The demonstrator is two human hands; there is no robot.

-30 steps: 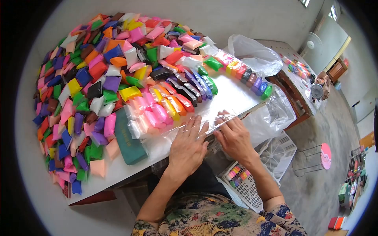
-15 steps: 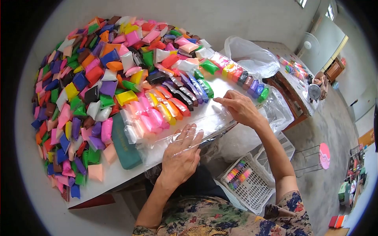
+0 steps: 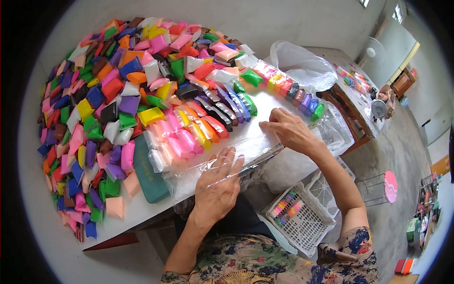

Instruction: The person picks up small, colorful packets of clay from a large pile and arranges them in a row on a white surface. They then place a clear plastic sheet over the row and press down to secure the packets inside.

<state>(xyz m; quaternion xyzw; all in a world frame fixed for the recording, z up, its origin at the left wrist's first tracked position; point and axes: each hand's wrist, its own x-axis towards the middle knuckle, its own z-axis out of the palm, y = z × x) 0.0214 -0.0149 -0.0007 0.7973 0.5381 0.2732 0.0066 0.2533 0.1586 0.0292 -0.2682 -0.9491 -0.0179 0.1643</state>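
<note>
A clear plastic bag (image 3: 253, 150) lies flat on the white tabletop, its film shiny and wrinkled. My left hand (image 3: 218, 185) rests flat on the bag's near side with fingers stretched out. At the bag's right end, my right hand (image 3: 294, 132) has bent fingers closed at the film; the exact grip is partly hidden. Just beyond my left hand are rows of small soft packets in clear wrapping, pink packets (image 3: 177, 139), orange packets (image 3: 206, 128), black packets (image 3: 221, 113) and green packets (image 3: 247, 103) among them.
A large heap of coloured packets (image 3: 109, 113) covers the table's left side, beside a green box (image 3: 150, 173). A wrapped multicolour row (image 3: 298, 97) lies at the right, near a crumpled plastic bag (image 3: 302, 66). White baskets (image 3: 302, 227) stand below; a pink-topped stool (image 3: 389, 187) is farther right.
My right hand has shifted slightly right and toward me, and its outstretched index finger has curled in. My left hand stays nearly in place on the bag.
</note>
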